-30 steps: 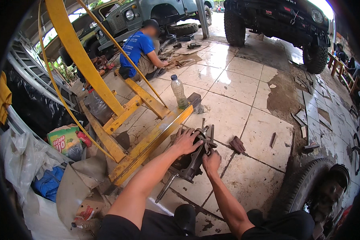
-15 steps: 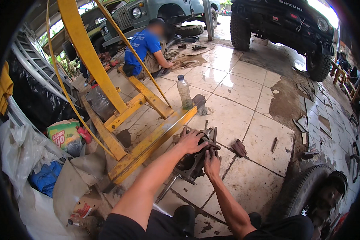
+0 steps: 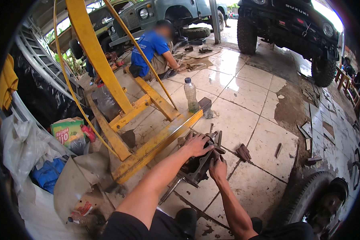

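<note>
A dark greasy metal gear housing [image 3: 196, 170] with a shaft sticking out toward me lies on the tiled floor. My left hand [image 3: 197, 145] rests on top of its far end, fingers curled over the part. My right hand [image 3: 217, 168] presses against its right side, fingers closed on the metal. Thin rods or bolts [image 3: 219, 139] stick up from the housing just past my left hand. A small dark metal piece [image 3: 243, 152] lies on the tile to the right.
A yellow hoist frame [image 3: 148, 120] stands at left with its leg beside the housing. A plastic bottle [image 3: 191, 95] stands beyond. Another person in a blue shirt [image 3: 152, 50] sits further back. Vehicles stand at the rear, a tyre [image 3: 308, 200] lower right, bags and clutter at left.
Both hands stay on the housing. My right hand has slid slightly further up its side. The view has shifted a little.
</note>
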`<state>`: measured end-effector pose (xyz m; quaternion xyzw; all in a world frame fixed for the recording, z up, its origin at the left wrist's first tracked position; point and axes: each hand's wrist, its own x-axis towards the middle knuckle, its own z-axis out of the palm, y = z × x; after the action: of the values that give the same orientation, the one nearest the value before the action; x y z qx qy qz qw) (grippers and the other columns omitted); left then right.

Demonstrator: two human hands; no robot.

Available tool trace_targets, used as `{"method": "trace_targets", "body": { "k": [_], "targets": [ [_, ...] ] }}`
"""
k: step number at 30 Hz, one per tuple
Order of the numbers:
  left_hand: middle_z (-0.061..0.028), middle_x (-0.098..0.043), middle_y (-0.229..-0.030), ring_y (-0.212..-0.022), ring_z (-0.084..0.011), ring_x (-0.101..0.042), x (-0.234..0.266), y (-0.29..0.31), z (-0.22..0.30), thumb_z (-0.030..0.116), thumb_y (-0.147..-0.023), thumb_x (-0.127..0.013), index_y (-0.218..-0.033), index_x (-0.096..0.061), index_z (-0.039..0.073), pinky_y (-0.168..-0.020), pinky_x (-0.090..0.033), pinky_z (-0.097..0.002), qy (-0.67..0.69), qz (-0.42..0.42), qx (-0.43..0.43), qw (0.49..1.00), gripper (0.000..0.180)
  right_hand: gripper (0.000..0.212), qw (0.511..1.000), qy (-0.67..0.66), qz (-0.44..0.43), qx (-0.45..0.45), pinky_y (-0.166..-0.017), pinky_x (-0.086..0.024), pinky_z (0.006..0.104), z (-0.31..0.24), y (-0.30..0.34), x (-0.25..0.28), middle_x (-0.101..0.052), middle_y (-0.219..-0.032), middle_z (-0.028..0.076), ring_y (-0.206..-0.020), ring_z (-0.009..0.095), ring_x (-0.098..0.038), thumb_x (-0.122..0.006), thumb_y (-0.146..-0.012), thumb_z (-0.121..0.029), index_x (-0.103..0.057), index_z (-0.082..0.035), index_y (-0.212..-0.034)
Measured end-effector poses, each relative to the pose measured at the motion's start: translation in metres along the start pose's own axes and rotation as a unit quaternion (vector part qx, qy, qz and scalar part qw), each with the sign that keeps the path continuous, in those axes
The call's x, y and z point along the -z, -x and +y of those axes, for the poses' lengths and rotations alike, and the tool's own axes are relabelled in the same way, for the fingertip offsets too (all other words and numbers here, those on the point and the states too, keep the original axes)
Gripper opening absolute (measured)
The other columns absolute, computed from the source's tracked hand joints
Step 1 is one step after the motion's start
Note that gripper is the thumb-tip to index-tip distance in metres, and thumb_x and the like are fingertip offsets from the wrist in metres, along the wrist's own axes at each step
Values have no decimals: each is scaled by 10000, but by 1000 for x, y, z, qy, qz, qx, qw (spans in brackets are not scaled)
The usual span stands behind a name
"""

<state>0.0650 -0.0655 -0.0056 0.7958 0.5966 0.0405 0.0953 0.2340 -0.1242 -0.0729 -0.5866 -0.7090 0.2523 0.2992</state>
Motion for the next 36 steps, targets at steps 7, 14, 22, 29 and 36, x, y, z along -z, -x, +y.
{"method": "trace_targets", "body": {
  "k": [7,14,22,29,36],
  "targets": [
    [-174,-480,-1409,-1363,-338,-396,1,2,-2,618,-959,-411,-1332,-534,92,-1146,-155,-631,6,10,5,1000,656,279,986,-17,31,-162,-786,-528,452,-7,-7,53,-710,-897,227,-878,381,-689,-556,-889,-233,-713,-17,-968],
    [-187,-470,-1417,-1367,-340,-391,1,2,1,611,-965,-400,-1340,-520,77,-1147,-150,-632,-7,6,6,1000,664,292,979,184,81,-28,-834,-487,495,-5,-5,41,-674,-976,169,-940,348,-642,-563,-871,-239,-671,0,-998],
    [-191,-495,-1371,-1338,-355,-416,-3,3,-3,597,-965,-416,-1316,-538,71,-1133,-180,-640,-3,25,-3,1000,644,259,971,238,13,-29,-839,-464,493,2,2,13,-659,-1024,150,-956,348,-640,-562,-833,-160,-644,-3,-1021],
    [-195,-504,-1347,-1303,-367,-439,-7,3,-5,573,-962,-450,-1299,-540,73,-1111,-191,-661,-4,42,-12,999,610,279,994,-2,-42,-96,-927,-428,532,14,-17,-3,-687,-949,227,-958,392,-651,-524,-848,-166,-633,28,-1017],
    [-233,-458,-1374,-1326,-391,-402,-7,1,-1,534,-986,-416,-1335,-480,67,-1110,-170,-669,-27,30,-15,999,587,381,994,24,-78,-70,-1058,-293,616,7,-21,-10,-652,-1041,326,-1067,481,-603,-476,-850,-194,-615,54,-1104]
  ]
}}
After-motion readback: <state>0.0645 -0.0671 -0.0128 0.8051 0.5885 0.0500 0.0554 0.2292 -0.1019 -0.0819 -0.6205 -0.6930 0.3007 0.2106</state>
